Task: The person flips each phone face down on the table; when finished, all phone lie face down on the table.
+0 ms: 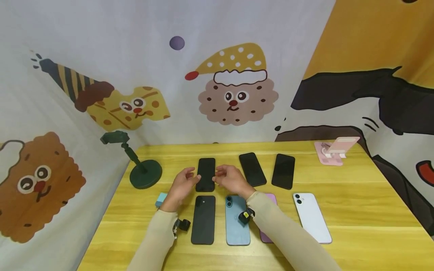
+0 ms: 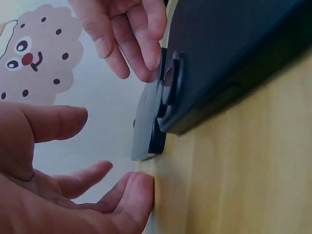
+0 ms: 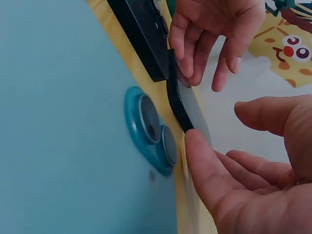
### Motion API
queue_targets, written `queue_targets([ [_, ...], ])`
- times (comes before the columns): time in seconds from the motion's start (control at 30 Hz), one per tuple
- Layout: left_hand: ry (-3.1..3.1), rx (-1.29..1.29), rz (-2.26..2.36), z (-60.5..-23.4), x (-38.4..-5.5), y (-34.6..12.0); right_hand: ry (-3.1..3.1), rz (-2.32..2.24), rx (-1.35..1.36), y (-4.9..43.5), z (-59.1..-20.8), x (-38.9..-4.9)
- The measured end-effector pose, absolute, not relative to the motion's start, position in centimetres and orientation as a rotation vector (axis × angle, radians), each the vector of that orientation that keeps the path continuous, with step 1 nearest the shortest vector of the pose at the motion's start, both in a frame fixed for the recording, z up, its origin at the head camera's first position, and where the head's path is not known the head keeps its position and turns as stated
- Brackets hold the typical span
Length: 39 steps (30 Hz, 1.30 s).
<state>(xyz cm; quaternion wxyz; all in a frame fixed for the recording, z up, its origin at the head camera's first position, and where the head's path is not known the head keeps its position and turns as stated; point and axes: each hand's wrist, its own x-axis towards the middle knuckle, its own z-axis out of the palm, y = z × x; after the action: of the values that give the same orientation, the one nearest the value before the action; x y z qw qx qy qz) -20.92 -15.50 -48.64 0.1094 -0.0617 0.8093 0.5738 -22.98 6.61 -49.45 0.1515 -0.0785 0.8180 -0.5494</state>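
A black phone (image 1: 206, 174) lies screen up in the back row, between my two hands. My left hand (image 1: 183, 185) is at its left side, thumb and fingers spread and loosely bent. In the left wrist view a small gap shows between the left fingertips (image 2: 139, 187) and the phone (image 2: 148, 122). My right hand (image 1: 234, 180) stands at the opposite side with its thumb apart from its fingers. A fingertip of it (image 3: 197, 146) appears at the phone's edge in the right wrist view; whether it touches I cannot tell. Neither hand grips anything.
Nearer me lie a dark phone (image 1: 203, 220), a blue phone (image 1: 237, 229), a purple phone (image 1: 266, 238) partly under my right sleeve, and a white phone (image 1: 313, 218). Two black phones (image 1: 252, 169) lie at right. A green stand (image 1: 145, 174), pink stand (image 1: 333, 152) and teal block (image 1: 161, 199) flank them.
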Motion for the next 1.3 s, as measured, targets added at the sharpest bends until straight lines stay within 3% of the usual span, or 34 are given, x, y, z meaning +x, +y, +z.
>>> queue_targets([
  [0.67, 2.220, -0.303, 1.940, -47.8, -22.0, -15.6, 2.344, -1.604, -0.226, 6.1, -49.8, -23.4],
  [1.3, 2.088, -0.131, 2.075, -48.7, -22.3, -14.1, 2.044, -1.835, -0.125, 6.4, -50.2, -23.9],
])
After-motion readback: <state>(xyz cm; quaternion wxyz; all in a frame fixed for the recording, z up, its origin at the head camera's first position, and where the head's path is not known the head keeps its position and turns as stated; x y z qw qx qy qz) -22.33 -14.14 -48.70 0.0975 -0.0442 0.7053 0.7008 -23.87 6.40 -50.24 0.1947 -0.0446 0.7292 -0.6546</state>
